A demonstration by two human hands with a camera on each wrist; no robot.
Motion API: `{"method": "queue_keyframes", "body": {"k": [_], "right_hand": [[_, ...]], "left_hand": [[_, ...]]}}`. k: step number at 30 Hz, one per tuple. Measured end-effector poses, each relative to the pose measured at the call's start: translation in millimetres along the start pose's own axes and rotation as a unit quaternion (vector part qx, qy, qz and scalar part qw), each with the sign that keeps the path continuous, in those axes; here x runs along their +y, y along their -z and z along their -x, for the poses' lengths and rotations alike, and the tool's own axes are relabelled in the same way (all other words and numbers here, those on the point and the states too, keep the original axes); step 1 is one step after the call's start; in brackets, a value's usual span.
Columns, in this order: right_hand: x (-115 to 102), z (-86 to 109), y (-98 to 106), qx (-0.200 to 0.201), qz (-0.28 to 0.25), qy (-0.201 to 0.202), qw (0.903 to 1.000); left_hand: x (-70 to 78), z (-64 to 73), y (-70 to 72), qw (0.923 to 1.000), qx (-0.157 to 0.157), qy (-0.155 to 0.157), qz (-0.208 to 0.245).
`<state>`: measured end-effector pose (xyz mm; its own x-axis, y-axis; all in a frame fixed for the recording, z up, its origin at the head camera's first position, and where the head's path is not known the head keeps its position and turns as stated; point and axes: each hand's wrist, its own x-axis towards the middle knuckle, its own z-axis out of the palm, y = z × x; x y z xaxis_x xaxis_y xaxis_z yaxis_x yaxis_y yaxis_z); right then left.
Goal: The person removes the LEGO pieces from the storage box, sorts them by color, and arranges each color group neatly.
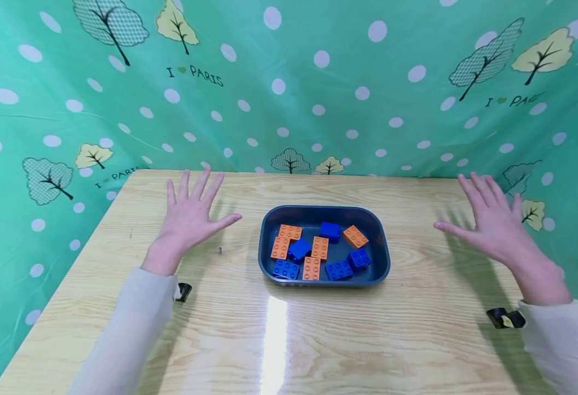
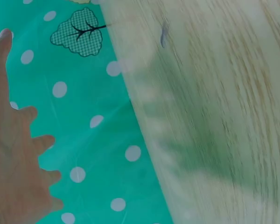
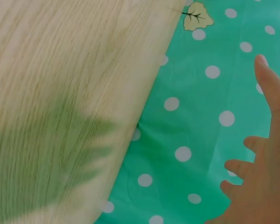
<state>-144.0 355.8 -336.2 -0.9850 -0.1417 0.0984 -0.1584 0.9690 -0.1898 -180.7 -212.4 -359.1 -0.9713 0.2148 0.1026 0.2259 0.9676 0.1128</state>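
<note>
Left hand (image 1: 187, 222): raised over the bench (image 1: 210, 334), palm side down; fingers (image 1: 183, 186) straight and spread, thumb out toward the tray; holds nothing. Its shadow falls on the bench in the left wrist view.
Right hand (image 1: 493, 230): raised near the bench's right edge; fingers likewise extended and fanned, thumb pointing inward; holds nothing. Shadow on the wood in the right wrist view.
Tray (image 1: 296, 214): dark blue, rounded corners, on the bench between the two hands, touching neither; lies nearer the left one.
Orange bricks (image 1: 320, 248): five, all inside the tray; four toward its left and middle, one tilted at the right rear.
Blue bricks (image 1: 339, 270): five, mixed among the orange; one at rear centre, one left of centre, one at front left, two side by side at front right.
Writing on cloth (image 1: 318, 82): "I (green heart) PARIS" legible at upper left; same slogan smaller at far left, near the bench edge; at upper right "I (heart) PA…" reads clearly, final letters distorted.
Cloth print: green ground, pale dots, checked and yellow trees.
Sleeves (image 1: 136, 323): light-coloured, both arms; black fitting (image 1: 184, 292) at left cuff, another at right.
Bench surface: pale wood grain, bright glare strip before the tray.
</note>
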Motion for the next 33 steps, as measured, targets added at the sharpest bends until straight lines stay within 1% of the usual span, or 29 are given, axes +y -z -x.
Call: {"method": "queue_keyframes", "body": {"k": [11, 17, 23, 27, 30, 33], "right_hand": [[-5.9, -1.8, -2.9, 0.027, 0.004, 0.023, 0.9994], [-9.5, -3.7, -5.9, 0.039, -0.010, 0.036, 0.9985], [-15.4, -3.4, -8.1, 0.053, -0.030, 0.055, 0.9966], [-19.4, -2.4, -9.0, 0.053, -0.053, 0.058, 0.9955], [-22.3, -2.0, -9.2, 0.053, -0.064, 0.056, 0.9950], [-26.2, -2.0, -9.3, 0.050, -0.081, 0.056, 0.9939]], "left_hand": [[11.7, 1.6, 2.5, 0.9998, 0.006, -0.020, -0.002], [17.7, 2.6, 3.2, 0.9994, 0.008, -0.034, 0.005], [21.6, 2.7, 2.4, 0.9975, 0.013, -0.069, 0.007], [22.8, 3.1, 1.1, 0.9954, 0.019, -0.094, 0.012], [24.9, 4.4, 0.6, 0.9936, 0.018, -0.108, 0.027], [27.4, 5.1, -0.6, 0.9912, 0.009, -0.124, 0.047]]}}
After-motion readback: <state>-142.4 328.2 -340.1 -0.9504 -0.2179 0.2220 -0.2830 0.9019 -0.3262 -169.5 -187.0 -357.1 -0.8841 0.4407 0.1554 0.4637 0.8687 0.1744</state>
